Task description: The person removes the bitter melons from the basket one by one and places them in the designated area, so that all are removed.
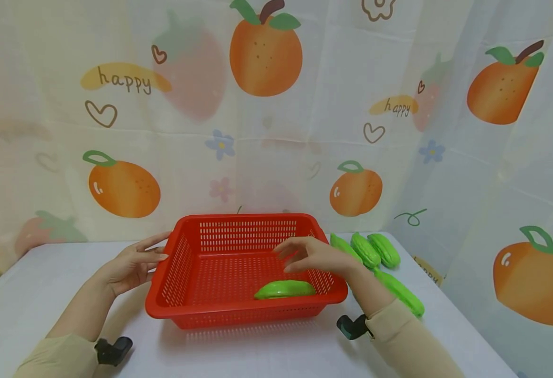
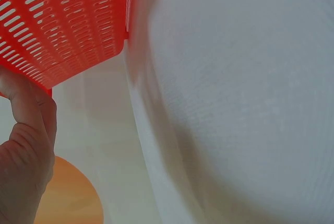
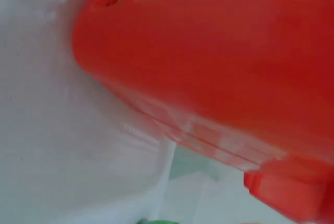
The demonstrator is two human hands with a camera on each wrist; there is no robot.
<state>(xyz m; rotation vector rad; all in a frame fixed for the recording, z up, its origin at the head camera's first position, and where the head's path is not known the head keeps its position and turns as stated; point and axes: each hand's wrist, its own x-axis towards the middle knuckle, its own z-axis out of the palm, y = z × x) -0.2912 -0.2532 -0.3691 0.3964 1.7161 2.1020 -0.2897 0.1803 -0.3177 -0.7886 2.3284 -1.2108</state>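
A red plastic basket (image 1: pixel 219 310) with slotted walls stands on the table in front of me. My left hand (image 1: pixel 132 268) holds its left rim, thumb on the edge and fingers at the outer side. The left wrist view shows that hand (image 2: pixel 26 135) at the corner of the basket wall (image 2: pixel 68 25). One green bitter melon (image 1: pixel 285 289) lies inside, along the near wall toward the right. Above the basket's right half hovers my right hand (image 1: pixel 311 254), fingers loosely bent and holding nothing. That hand is out of sight in the right wrist view, where the basket's outside (image 3: pixel 209 62) fills much of the frame.
Several more green bitter melons (image 1: pixel 384 250) lie on the white table (image 1: pixel 68 283) just right of the basket, one (image 1: pixel 401 294) nearer to my right forearm. A curtain printed with fruit (image 1: pixel 267 131) hangs behind the table and along its right side.
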